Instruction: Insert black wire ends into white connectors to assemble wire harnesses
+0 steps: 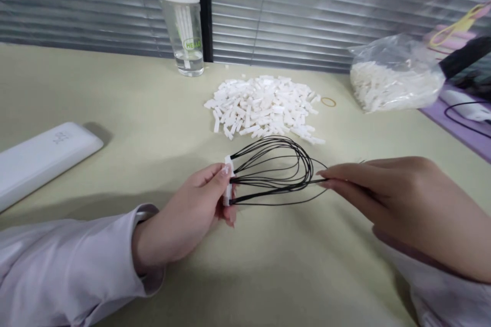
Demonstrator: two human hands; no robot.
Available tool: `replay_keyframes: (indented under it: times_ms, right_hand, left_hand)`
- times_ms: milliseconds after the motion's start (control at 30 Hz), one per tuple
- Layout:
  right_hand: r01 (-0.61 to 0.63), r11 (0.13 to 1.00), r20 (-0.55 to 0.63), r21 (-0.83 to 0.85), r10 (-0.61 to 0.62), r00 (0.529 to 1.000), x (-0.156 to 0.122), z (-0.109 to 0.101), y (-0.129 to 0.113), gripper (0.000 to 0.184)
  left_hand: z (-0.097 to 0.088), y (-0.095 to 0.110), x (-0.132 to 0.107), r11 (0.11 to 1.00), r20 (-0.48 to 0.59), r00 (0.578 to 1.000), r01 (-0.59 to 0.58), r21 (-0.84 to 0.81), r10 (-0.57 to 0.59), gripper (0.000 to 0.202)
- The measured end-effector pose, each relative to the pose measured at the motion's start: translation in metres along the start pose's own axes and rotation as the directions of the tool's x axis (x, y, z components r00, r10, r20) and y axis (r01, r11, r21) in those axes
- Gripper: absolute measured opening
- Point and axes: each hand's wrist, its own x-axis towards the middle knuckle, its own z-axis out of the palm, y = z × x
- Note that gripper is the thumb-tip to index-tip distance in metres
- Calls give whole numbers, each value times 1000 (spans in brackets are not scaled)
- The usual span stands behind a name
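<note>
My left hand (194,204), angled toward two o'clock, pinches the white wire connector (227,194); at its three o'clock, my right hand (399,194), pointing toward ten, grips the looped black wires (310,168).

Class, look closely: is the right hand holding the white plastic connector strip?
No, the left hand grips the white plastic connector strip, while the right hand pinches the thin black wires.

White plastic connector (227,196): vertical in frame, left of centre
Thin black wires (264,193): curved, bunched, extending rightward from it
</note>
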Motion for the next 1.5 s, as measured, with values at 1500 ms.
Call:
replay_keyframes:
  times_ms: [1500]
  right_hand:
    - [-12,678,87,735,-77,993,17,23,-32,8]
  left_hand:
    - [-9,-8,-13,-47,524,781,-543,839,339,15]
